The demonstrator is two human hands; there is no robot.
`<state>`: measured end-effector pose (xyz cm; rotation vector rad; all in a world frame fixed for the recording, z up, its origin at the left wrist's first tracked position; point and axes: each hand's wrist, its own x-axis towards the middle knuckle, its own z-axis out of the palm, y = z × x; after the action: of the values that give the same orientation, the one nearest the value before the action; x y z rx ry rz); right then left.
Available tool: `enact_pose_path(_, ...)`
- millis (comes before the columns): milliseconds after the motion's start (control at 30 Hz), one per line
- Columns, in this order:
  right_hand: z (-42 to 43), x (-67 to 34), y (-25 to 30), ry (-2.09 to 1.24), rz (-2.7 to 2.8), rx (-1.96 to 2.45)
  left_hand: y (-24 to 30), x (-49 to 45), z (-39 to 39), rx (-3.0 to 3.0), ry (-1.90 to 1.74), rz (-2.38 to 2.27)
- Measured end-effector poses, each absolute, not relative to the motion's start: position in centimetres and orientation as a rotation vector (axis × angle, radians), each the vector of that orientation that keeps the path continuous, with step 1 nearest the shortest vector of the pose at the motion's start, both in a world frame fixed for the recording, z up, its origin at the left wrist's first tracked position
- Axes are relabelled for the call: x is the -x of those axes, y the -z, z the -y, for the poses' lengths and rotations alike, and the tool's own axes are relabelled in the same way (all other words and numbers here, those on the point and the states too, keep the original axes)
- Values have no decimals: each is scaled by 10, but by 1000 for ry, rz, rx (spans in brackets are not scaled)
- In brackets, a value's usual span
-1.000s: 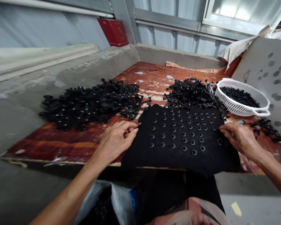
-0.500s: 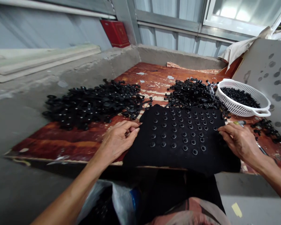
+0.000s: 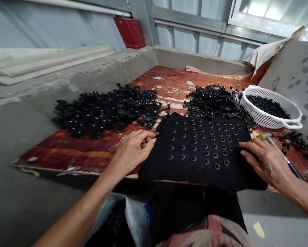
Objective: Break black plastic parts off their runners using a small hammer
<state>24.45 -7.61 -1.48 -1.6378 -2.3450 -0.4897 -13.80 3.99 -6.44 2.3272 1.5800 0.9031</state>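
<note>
A black cloth [image 3: 195, 171] lies on the red wooden board [image 3: 97, 154], with several small black round parts [image 3: 202, 144] set out on it in rows. My left hand [image 3: 133, 151] rests at the cloth's left edge, fingers curled and pinched together on something I cannot make out. My right hand [image 3: 267, 161] lies on the cloth's right edge with its fingers stretched flat and nothing visible in it.
A big heap of black plastic pieces [image 3: 105, 109] lies at the left of the board, a smaller heap [image 3: 212, 99] behind the cloth. A white basket [image 3: 269, 120] with small black parts stands at the right. A yellow-handled tool [image 3: 274, 140] lies beside my right hand.
My right hand has slid a little down and toward me along the cloth's right edge, its fingers flatter. My left hand stays at the left edge. The view has shifted slightly.
</note>
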Motion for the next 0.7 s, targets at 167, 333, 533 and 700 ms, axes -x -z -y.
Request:
enact_pose_path(167,84,-249,19,477,2377,1579,64,137,-39,-2338,-891,-1590)
enact_pose_path(333,83,-228,16,408,2317,1518,64,136,-39,-2343,-889,-1591)
enact_pose_path(533,82,-213,22,334,2333,1529,67,138,-41,-2340,-902,-1580)
enact_pose_path(700,81,-222,25,401,2313,1544,68,139,-41,-2351,-904,-1573)
